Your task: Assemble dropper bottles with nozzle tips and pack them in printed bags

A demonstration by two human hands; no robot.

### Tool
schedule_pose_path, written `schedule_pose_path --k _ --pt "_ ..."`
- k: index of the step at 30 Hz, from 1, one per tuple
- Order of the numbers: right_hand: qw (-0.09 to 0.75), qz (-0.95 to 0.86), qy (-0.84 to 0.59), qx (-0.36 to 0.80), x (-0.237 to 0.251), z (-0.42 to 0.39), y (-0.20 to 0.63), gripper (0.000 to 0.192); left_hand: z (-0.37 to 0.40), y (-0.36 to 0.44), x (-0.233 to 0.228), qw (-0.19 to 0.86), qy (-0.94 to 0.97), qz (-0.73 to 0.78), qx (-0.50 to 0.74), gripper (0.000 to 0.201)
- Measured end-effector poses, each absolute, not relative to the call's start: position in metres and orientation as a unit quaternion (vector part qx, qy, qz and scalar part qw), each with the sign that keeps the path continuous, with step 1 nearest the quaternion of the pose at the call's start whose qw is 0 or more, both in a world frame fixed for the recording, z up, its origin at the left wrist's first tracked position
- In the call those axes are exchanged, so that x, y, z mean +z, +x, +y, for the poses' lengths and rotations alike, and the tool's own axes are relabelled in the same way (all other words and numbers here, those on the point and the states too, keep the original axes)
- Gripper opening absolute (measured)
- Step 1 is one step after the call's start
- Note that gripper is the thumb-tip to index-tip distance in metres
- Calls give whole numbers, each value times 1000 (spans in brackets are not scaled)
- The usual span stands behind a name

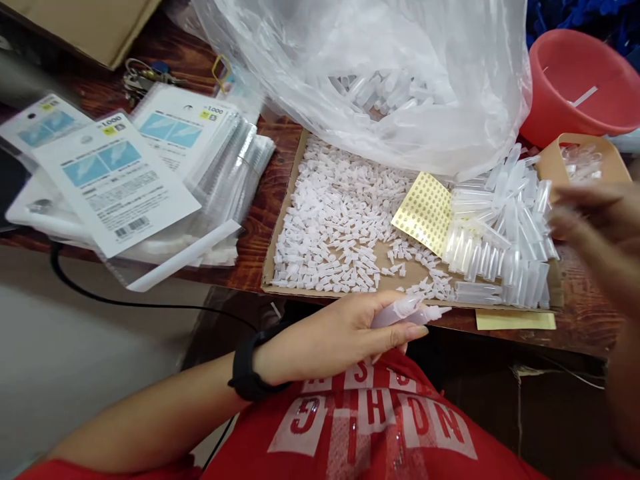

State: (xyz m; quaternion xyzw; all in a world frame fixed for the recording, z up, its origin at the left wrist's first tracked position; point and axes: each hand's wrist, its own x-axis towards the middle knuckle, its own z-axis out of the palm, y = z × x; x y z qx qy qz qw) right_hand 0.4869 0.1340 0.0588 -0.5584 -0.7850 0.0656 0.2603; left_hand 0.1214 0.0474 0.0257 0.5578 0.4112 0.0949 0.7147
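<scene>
My left hand [340, 333], with a black band at the wrist, is closed around translucent plastic tubes [397, 311] in front of the tray. At least one of these tubes ends in a narrow nozzle tip pointing right. My right hand [597, 230] is smeared by motion at the right edge, so I cannot make out its fingers or anything in them. It is nearest to a tan container [610, 160] of small clear pieces and a pile of clear tubes [517, 220]. Many small white nozzle tips [330, 227] cover the left of the cardboard tray [275, 267].
A gold sticker sheet [425, 210] lies between nozzle tips and tubes. Behind the tray is a large clear bag [400, 40] with more tubes. A red bowl [560, 87] stands back right. Printed cards [115, 180], plastic sleeves [225, 173] and keys [143, 77] lie left.
</scene>
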Motion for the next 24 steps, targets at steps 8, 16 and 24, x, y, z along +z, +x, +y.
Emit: schedule_pose_path --k 8,16,24 --pt "204 -887 -341 237 52 43 402 41 43 126 22 695 559 423 159 36" --pt "260 -888 -298 236 46 32 394 50 35 121 26 597 670 378 228 32" --pt "241 -868 -368 232 35 22 384 22 22 116 13 395 817 304 290 28"
